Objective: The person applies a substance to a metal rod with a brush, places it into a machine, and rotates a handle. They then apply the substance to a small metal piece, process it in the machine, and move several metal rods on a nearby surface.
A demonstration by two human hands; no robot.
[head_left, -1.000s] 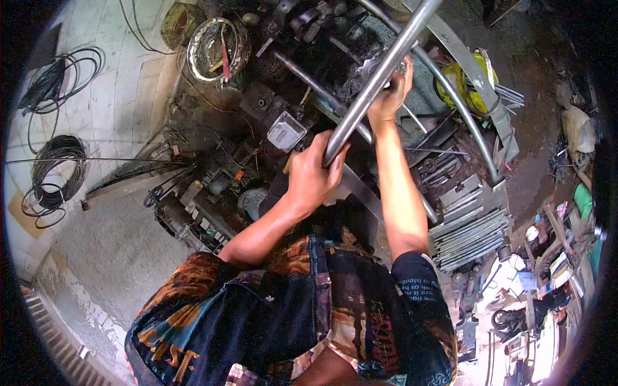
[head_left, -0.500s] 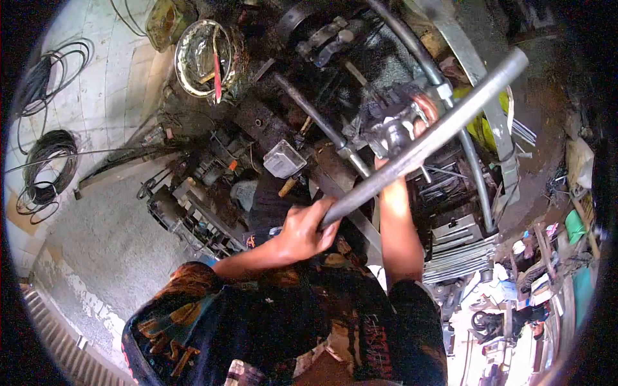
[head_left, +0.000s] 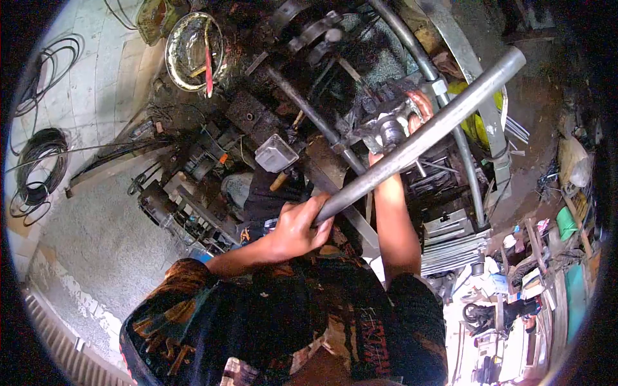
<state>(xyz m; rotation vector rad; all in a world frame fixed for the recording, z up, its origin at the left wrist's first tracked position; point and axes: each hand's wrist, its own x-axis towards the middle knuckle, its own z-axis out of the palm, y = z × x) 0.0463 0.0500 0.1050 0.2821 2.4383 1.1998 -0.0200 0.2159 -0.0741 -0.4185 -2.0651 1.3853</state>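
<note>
A long grey metal pipe [head_left: 425, 141] slants from the lower middle to the upper right. My left hand [head_left: 301, 226] is closed around its lower end. Farther along, my right hand [head_left: 415, 119] is partly hidden behind the pipe, its fingers curled beside a dark, round metal part [head_left: 391, 133] with greyish material around it. What exactly these fingers hold cannot be made out. Under and around my right hand lies a dark metal frame with long bars [head_left: 309, 110].
A round pan [head_left: 171, 61] with a red-handled tool stands at the upper left. A square, light container [head_left: 276, 153] sits near the middle. Black cable coils [head_left: 40, 164] lie at the far left. Thin metal rods [head_left: 454, 252] and clutter fill the lower right.
The surroundings have shifted slightly left and up in the view. My left hand has moved slightly left with the pipe's lower end; both hands keep nearly the same pose.
</note>
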